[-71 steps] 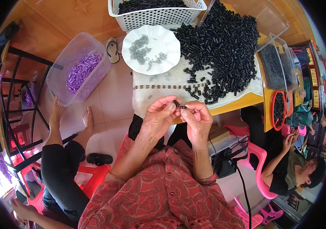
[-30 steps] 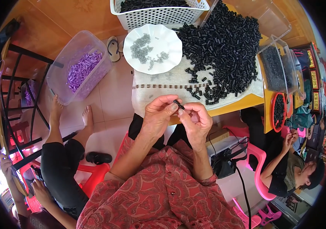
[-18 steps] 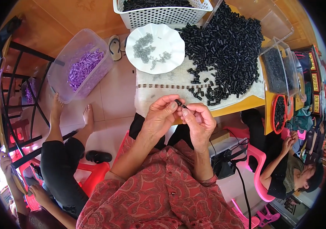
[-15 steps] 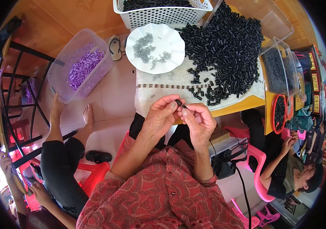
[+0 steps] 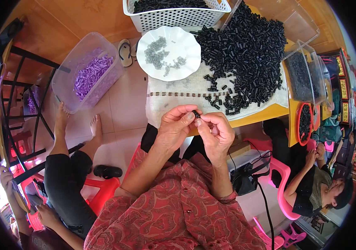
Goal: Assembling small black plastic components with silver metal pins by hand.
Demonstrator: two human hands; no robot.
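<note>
Between the fingertips of both hands is a small black cylindrical part [image 5: 196, 113], held over the table's front edge. My left hand [image 5: 177, 125] pinches it between thumb and forefinger. My right hand [image 5: 215, 134] is closed too, its thumb and forefinger meeting at the near end of the part; whether a second small piece is in them is hidden. Beyond my hands a white scalloped plate [image 5: 190, 48] carries small clear pieces [image 5: 156, 52]. To its right a large heap of similar black parts [image 5: 249, 58] covers the white cloth [image 5: 178, 102].
A white perforated basket [image 5: 178, 18] of black parts stands behind the plate. Clear boxes [image 5: 305, 79] and a red round basket [image 5: 304, 125] line the right side. On the floor at left is a clear tub [image 5: 99, 93] with purple pieces. One person sits on each side.
My right fingertips have come closer to my left ones, and the gap at the black part has closed. The heap and the plate are unchanged.
</note>
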